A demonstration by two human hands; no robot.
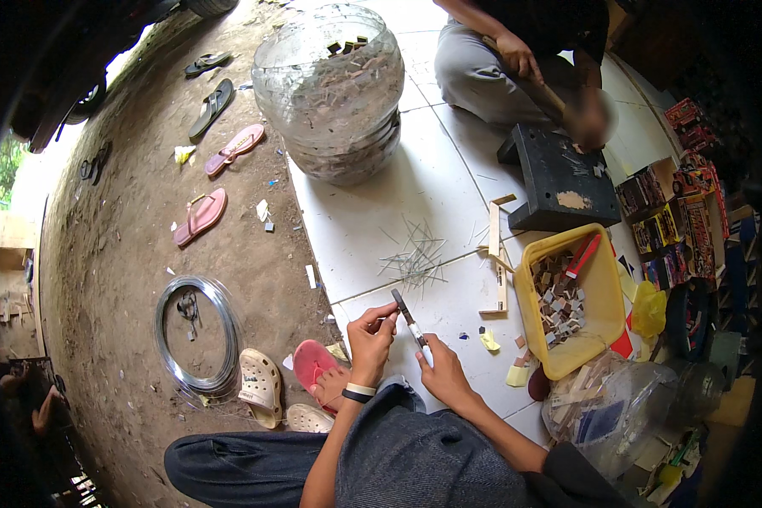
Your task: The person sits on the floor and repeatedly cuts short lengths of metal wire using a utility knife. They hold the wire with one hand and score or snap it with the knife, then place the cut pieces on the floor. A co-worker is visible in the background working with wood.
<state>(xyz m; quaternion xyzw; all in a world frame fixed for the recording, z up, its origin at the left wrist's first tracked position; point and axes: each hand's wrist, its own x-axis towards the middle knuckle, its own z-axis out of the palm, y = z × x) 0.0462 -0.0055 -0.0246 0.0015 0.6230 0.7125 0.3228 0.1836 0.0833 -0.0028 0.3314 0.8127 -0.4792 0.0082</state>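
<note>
White-and-dark tool (410,320), exact kind unclear, slants over tile floor (447,190); right hand (445,370) fingers wrapped on its pale handle. Left hand (371,340) fingers bunched beside its dark end; can't tell if they pinch anything. Co-worker (516,55) cut off above. Boxes (698,224), far right: printed, lettering mostly too skewed to read. Tile edge left of loose wires (416,262); bare tile between wires and jug (334,93).

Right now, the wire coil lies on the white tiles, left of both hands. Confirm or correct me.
Wrong surface: the head view shows the wire coil on brown dirt, left of the left hand and right hand.
</note>
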